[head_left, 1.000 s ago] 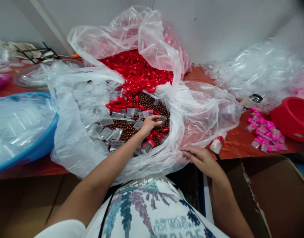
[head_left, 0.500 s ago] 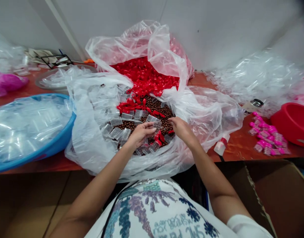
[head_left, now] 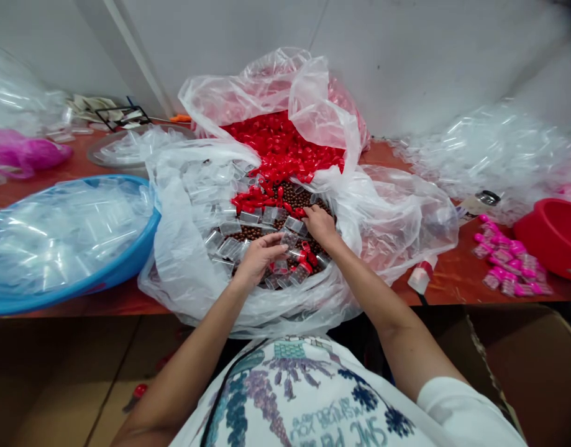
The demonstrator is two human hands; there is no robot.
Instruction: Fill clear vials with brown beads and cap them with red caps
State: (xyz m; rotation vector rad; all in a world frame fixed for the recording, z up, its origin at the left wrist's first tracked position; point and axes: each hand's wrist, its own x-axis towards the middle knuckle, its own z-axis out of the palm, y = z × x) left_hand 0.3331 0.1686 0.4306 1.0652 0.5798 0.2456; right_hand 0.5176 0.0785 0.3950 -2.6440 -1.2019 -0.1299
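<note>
A big clear plastic bag (head_left: pixel 182 248) lies open on the table, with brown beads (head_left: pixel 252 233), small clear vials (head_left: pixel 248 217) and red caps (head_left: pixel 280 149) inside. My left hand (head_left: pixel 257 257) rests in the pile, its fingers curled around a small clear vial (head_left: pixel 291 239). My right hand (head_left: pixel 319 225) reaches in from the right, fingertips down among the red caps and beads beside the vial. Whether it pinches anything is hidden by the fingers.
A blue basin (head_left: pixel 127 264) full of clear plastic pieces stands at the left. A red bowl (head_left: pixel 553 236) and pink-capped vials (head_left: pixel 504 261) lie at the right, a white bottle (head_left: pixel 420 277) near the table edge. Crumpled clear plastic (head_left: pixel 490 155) fills the back right.
My right hand has moved from the bag's front rim into the pile beside my left hand. My left hand drew back slightly with a vial. The view shifted left.
</note>
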